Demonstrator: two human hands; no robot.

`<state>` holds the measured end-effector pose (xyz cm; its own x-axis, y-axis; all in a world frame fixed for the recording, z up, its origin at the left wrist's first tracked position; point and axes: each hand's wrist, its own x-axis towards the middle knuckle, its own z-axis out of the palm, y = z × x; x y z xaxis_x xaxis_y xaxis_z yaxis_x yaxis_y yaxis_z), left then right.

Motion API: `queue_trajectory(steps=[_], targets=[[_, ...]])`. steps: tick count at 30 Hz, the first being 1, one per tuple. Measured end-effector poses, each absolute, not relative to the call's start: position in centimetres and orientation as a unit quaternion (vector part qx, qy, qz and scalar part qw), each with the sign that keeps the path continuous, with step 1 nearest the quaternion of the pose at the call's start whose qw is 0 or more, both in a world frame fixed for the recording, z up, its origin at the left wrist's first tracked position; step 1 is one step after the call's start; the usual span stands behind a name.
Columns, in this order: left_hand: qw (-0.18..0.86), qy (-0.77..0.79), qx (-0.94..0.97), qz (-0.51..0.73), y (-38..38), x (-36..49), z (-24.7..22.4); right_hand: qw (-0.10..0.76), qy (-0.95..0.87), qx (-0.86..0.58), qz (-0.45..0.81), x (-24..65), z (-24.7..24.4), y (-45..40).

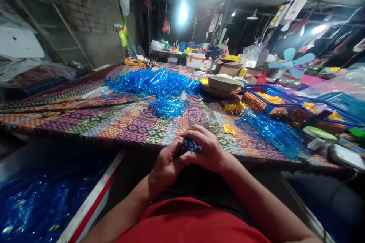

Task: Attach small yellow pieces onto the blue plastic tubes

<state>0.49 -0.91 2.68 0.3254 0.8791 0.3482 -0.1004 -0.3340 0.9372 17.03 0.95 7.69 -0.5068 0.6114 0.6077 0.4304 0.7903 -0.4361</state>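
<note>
The person's left hand [167, 163] and right hand [207, 150] are pressed together at the near edge of a table covered with a patterned woven mat [122, 136]. Both hands curl around a small blue plastic piece [190, 145], which sits between them. The right hand's fingers [207, 140] wrap over its top and far side, while the left hand closes in from below and the near side. Much of the piece is hidden, so its exact shape and the precise pinch cannot be told. The forearms reach in from either side of a red shirt [188, 224].

A large heap of clear blue plastic pieces [151, 85] lies on the mat, toward the far edge and well ahead of the hands. A second blue pile [269, 133] lies nearer the right edge, to the right of the right hand. Loose yellow pieces [229, 130] sit on the mat just ahead of that pile and near the right hand. Farther along stands a blue-rimmed wire basket [265, 100] holding yellow pieces, beside a pale bowl [224, 83]. Below the near edge, to the left of the left hand, a bin with a white and red rim [91, 193] holds more blue plastic [37, 205]. A co-worker [225, 45] stands far off beyond the table.
</note>
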Motion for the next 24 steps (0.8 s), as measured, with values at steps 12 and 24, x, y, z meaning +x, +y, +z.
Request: queue_trajectory(steps=[12, 24], targets=[[0.582, 0.371, 0.604, 0.399, -0.4, 0.2, 1.5, 0.395, -0.799, -0.367, 0.265, 16.8, 4.1, 2.6], [0.669, 0.317, 0.615, 0.271, 0.2, -0.3, 0.7, 0.378, -0.836, -0.255, 0.304, 19.0, 4.1, 2.2]])
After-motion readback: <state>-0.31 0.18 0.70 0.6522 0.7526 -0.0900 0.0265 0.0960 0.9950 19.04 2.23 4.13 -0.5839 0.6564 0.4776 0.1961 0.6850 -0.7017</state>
